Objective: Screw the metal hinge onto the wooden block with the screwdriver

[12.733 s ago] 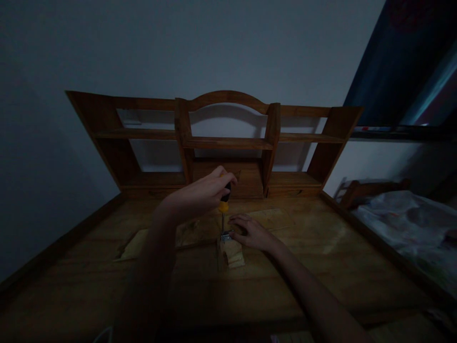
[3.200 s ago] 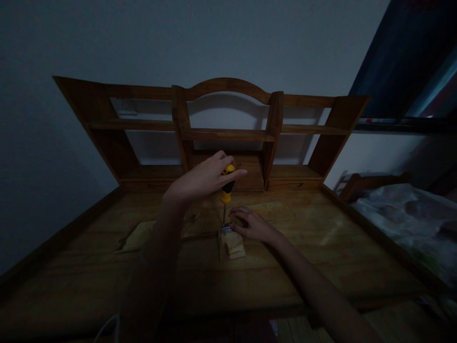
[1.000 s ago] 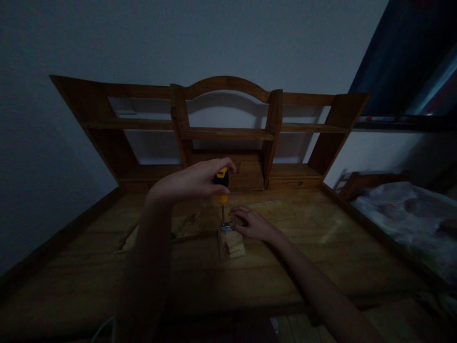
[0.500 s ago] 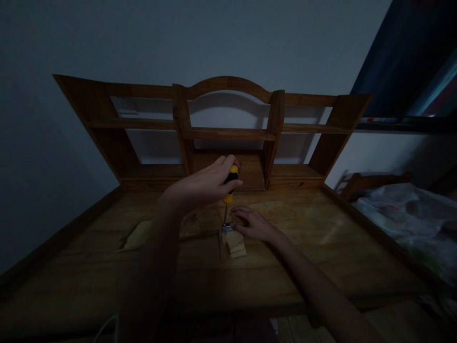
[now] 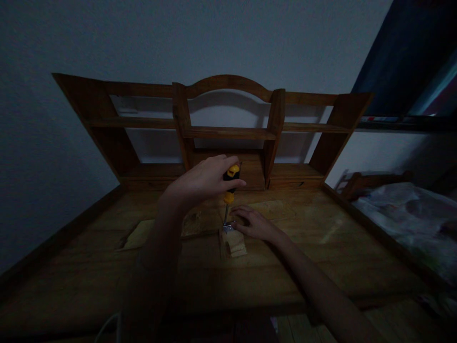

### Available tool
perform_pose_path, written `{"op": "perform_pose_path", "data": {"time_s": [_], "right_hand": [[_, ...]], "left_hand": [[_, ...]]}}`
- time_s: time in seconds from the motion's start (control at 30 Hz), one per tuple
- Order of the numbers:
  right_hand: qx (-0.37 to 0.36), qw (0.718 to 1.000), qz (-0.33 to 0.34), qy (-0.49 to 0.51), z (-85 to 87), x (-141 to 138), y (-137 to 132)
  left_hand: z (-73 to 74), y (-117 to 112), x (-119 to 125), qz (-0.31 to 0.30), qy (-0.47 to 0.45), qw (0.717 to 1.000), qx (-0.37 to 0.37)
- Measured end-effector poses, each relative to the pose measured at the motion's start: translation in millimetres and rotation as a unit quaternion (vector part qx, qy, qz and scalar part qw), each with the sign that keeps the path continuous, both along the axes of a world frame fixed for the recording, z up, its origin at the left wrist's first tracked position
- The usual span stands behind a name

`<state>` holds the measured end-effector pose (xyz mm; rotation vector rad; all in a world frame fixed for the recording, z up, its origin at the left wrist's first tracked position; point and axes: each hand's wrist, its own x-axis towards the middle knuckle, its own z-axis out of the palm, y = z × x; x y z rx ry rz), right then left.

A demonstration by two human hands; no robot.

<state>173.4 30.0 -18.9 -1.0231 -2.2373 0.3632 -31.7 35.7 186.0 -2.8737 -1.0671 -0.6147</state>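
My left hand [image 5: 207, 178] is closed around the yellow and black handle of a screwdriver [image 5: 229, 196]. The screwdriver stands nearly upright, its shaft reaching down to a small metal hinge [image 5: 228, 228]. My right hand [image 5: 255, 225] steadies the hinge from the right, thumb at its near side and curved fingers beyond it. Under and in front of the hinge lies a small pale wood block [image 5: 235, 244] with a rough, stepped end. The screwdriver's tip and any screw are too small and dark to make out.
The wooden desk [image 5: 342, 257] has a shelf unit [image 5: 228, 133] along its back against the wall. A flat pale piece [image 5: 138, 234] lies left of my left forearm, and a thin flat strip [image 5: 269, 206] behind my right hand. Plastic-covered things [image 5: 407, 214] stand beyond the right edge.
My left hand has turned slightly on the screwdriver handle, and the handle's top has shifted a little. The right hand, hinge and wood block stay in place.
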Motion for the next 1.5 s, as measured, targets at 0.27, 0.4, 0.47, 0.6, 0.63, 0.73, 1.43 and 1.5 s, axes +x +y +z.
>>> {"op": "perform_pose_path", "data": {"time_s": [0.27, 0.4, 0.47, 0.6, 0.63, 0.73, 1.43, 1.5], "right_hand": [[-0.001, 1.0, 0.001, -0.005, 0.6, -1, 0], [-0.002, 1.0, -0.003, -0.008, -0.4, -1, 1], [-0.001, 1.0, -0.003, -0.007, -0.8, 0, 1], [-0.001, 1.0, -0.002, -0.005, -1.0, 0, 0], [-0.002, 1.0, -0.003, -0.004, -0.8, 0, 0], [-0.006, 1.0, -0.001, 0.002, 0.7, 0, -1], [0.001, 1.0, -0.002, 0.002, -0.8, 0, 0], [0.0, 1.0, -0.002, -0.001, -0.1, 0, 0]], "left_hand": [[-3.1, 6, 1, 0.08, 0.004, 0.996, 0.034], [-2.6, 5, 1, 0.138, 0.014, 0.99, 0.015], [-2.9, 4, 1, 0.15, 0.015, 0.989, 0.005], [-6.3, 9, -1, 0.104, -0.011, 0.994, 0.01], [-7.4, 11, -1, 0.083, -0.019, 0.996, 0.011], [-9.0, 14, -3, 0.03, -0.031, 0.999, -0.013], [3.5, 6, -22, 0.039, -0.02, 0.998, -0.044], [3.4, 3, -22, 0.078, -0.02, 0.996, -0.033]]}}
